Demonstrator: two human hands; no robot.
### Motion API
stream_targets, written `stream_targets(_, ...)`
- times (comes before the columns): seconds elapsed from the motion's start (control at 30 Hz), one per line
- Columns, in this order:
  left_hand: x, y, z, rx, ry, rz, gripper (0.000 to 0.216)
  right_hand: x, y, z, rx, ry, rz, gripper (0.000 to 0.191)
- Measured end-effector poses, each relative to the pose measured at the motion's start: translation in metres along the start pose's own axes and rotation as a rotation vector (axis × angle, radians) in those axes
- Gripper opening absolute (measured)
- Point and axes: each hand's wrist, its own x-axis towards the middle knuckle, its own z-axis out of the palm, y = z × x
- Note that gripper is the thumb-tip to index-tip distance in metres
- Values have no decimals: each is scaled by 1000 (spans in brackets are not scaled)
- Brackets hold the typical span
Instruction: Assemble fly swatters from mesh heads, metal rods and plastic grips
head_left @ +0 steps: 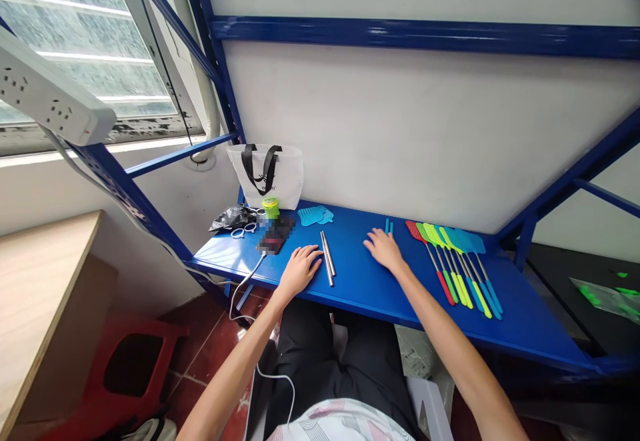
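Note:
My left hand (301,269) lies palm down near the front edge of the blue table (353,287), fingers stretched out. Just right of its fingertips lie two slim silver metal rods (327,259), side by side. My right hand (384,249) rests open on the tabletop, its fingers a little apart. Right behind it are two short blue handles (389,226), partly hidden by the hand. Farther back lie blue mesh swatter heads (315,215). To the right, several fly swatters (457,267) in red, green, yellow and blue are fanned in a row. Neither hand holds anything.
At the table's left stand a white bag (280,177) with black handles and a green tub (271,207). A phone (277,234) on a white cable, scissors (243,230) and black plastic (233,218) lie nearby. Blue frame bars (400,37) surround the table; a red stool (133,361) is lower left.

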Motion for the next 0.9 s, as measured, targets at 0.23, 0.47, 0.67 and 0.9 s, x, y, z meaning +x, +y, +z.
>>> stream_targets(0.23, 0, 1, -3, 4, -16, -13, 38, -39, -78, 36, 83, 101, -417, 61)
stream_targets(0.47, 0, 0, -3, 13, -20, -4, 37, 91, -89, 4, 58, -19, -126, 72)
stream_targets(0.67, -3, -8, 3, 30, 5, 1, 36, 129, -129, 36, 126, -7, -46, 68)
stream_targets(0.9, -2, -7, 4, -3, 15, 7, 36, 110, -108, 55, 124, 108, -55, 68)
